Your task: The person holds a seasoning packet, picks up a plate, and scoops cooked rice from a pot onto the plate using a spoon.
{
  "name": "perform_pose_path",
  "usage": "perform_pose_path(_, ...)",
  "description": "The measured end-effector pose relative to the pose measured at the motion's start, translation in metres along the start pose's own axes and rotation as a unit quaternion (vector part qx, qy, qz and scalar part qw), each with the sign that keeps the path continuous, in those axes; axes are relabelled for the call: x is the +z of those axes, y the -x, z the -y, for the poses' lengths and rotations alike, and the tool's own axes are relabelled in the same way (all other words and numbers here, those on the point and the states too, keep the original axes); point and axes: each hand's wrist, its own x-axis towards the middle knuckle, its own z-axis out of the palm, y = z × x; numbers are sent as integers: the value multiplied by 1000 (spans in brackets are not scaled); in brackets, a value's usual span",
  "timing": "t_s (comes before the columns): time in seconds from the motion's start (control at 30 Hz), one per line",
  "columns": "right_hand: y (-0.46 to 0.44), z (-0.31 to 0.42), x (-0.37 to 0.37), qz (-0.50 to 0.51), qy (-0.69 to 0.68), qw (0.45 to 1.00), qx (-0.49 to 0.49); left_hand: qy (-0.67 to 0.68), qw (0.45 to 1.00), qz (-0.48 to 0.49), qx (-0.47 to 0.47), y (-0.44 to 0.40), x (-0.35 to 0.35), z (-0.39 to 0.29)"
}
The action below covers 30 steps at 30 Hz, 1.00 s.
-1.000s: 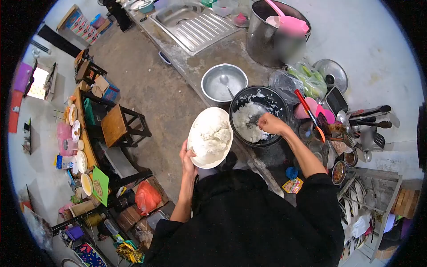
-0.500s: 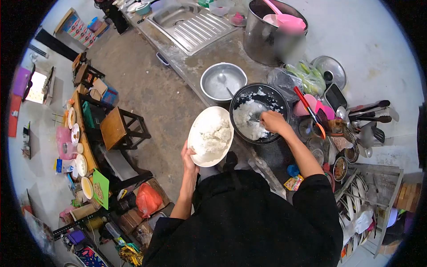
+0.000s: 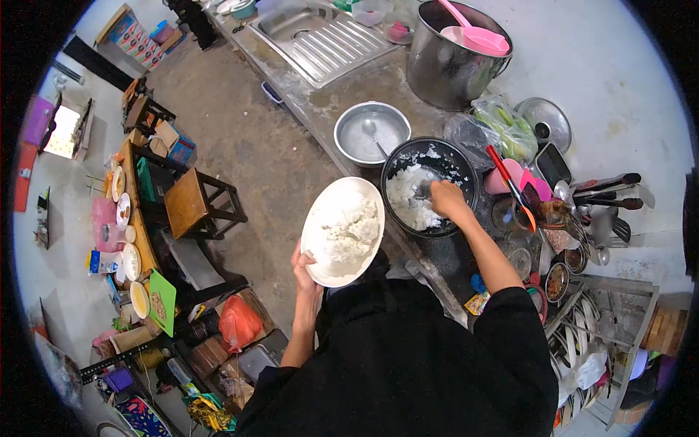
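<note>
A white oval plate (image 3: pixel 320 255) heaped with white rice (image 3: pixel 351 227) is gripped at its lower left edge by my left hand (image 3: pixel 306 272), thumb over the rim. To its right, a black pot (image 3: pixel 475 191) on the counter holds more rice (image 3: pixel 412 198), with grains stuck to its inner wall. My right hand (image 3: pixel 449 199) is over the pot, fingers closed round a metal spoon (image 3: pixel 424 190) whose end is in the rice. Beside the pot, a metal bowl (image 3: pixel 354 138) contains water and another spoon (image 3: pixel 370 128).
Behind stand a large steel pot (image 3: pixel 445 75) with a pink dipper (image 3: pixel 486 41) and a sink (image 3: pixel 320 44). Bagged vegetables (image 3: pixel 510 131), a pink cup (image 3: pixel 502 178) and utensils (image 3: pixel 608 191) lie right. A wooden stool (image 3: pixel 191 204) stands left on the floor.
The plate has tilted and shifted slightly down in view with my left hand. My right hand has moved a little within the pot, still closed round the spoon.
</note>
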Motion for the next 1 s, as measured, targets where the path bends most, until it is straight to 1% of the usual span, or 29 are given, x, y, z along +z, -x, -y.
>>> perform_pose_path(0.07, 1, 6, -4, 2, 1, 1000, 5, -6, 1000, 7, 0, -3, 0, -1)
perform_pose_path(0.13, 2, 10, -8, 9, -5, 999, 36, -40, 999, 0, -7, -6, 2, -1)
perform_pose_path(0.27, 4, 9, -7, -22, 0, 999, 26, -45, 999, 7, 0, -10, 7, -7)
perform_pose_path(0.33, 5, 10, -9, -30, -9, 999, 13, -73, 996, 42, 15, -16, 1, -8)
perform_pose_path(0.47, 5, 3, -2, -29, -45, 998, 16, -70, 997, 40, -4, -14, 2, -3)
perform_pose_path(0.53, 7, 0, 3, -61, -76, 995, 0, -68, 997, 21, -2, -13, 4, -1)
perform_pose_path(0.63, 6, 0, -1, -35, -87, 996, 6, -80, 997, 15, -10, -13, 6, 0)
perform_pose_path(0.73, 12, 4, -11, -29, -97, 995, 15, -72, 997, 17, -12, -15, 6, 2)
perform_pose_path(0.83, 18, 2, -13, -51, -112, 992, 28, -67, 997, 26, -9, -17, 6, 8)
perform_pose_path(1.0, 19, 2, -14, -43, -126, 991, 33, -65, 997, 26, -10, -18, 8, 11)
